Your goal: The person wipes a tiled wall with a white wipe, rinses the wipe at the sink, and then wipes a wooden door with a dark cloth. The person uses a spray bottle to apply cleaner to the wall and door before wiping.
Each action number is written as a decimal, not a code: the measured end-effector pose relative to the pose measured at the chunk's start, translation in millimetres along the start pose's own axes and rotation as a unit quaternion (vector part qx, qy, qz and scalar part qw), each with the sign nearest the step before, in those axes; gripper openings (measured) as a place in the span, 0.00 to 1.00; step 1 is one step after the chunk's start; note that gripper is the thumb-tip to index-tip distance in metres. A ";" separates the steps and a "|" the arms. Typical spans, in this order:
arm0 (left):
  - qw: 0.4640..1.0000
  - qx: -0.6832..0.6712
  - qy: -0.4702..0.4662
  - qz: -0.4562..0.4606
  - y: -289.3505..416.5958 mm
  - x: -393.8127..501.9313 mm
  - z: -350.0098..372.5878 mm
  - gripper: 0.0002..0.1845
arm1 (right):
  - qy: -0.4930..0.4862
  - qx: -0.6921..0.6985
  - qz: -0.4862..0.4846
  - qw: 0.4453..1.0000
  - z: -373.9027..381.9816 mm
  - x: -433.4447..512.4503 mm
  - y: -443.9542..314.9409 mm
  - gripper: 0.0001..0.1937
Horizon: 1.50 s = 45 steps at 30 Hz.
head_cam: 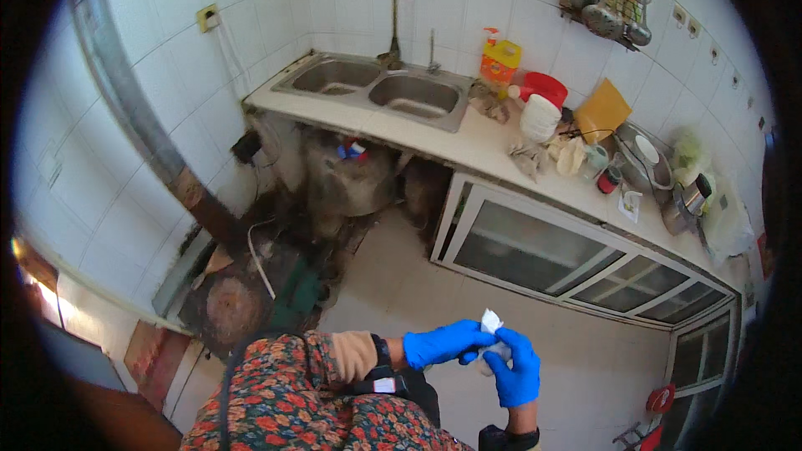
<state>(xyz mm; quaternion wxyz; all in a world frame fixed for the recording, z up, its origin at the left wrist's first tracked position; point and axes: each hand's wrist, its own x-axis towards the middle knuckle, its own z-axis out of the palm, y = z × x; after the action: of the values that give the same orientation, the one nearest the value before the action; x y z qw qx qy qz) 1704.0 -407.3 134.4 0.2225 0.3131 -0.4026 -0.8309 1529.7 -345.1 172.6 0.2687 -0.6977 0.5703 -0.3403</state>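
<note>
My left hand (446,343), in a blue glove, pinches a small white crumpled piece (491,321), perhaps paper or plastic, that sticks up above the fingers. From the other side my right hand (519,376), also gloved in blue, grips the same small item. A pale, translucent part (496,356) of it shows between the two hands; what exactly it is cannot be made out. Both hands are held in front of my body, above the tiled floor (388,275). The flowered garment (282,388) covers my front and left arm.
Ahead runs a counter (388,114) with a double steel sink (413,103) and tap (395,25). A yellow-orange pump bottle (501,61), red basin (544,89), white bowls (540,118) and a kettle (680,207) stand on it. Below are glass-fronted cabinets (532,238). A pipe (135,100) slants at left.
</note>
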 end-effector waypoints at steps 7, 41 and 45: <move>0.973 0.148 0.115 0.132 115.1 59.7 -55.5 0.27 | 0.111 0.271 0.075 0.953 8.4 174.7 20.8 0.16; 0.683 0.587 0.410 0.141 518.6 198.9 -711.4 0.37 | 0.023 0.353 0.215 0.910 127.7 681.0 -3.2 0.15; 0.897 0.172 0.382 0.143 512.7 219.0 -718.6 0.30 | 0.003 0.366 0.187 0.912 135.2 698.6 -3.6 0.14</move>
<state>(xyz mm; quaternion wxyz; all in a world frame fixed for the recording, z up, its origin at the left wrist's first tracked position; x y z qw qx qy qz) 2112.6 -1219.8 129.4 0.4185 0.5786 -0.4639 -0.5244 1719.9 -1029.8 208.6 0.5622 -0.4299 0.5267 -0.4709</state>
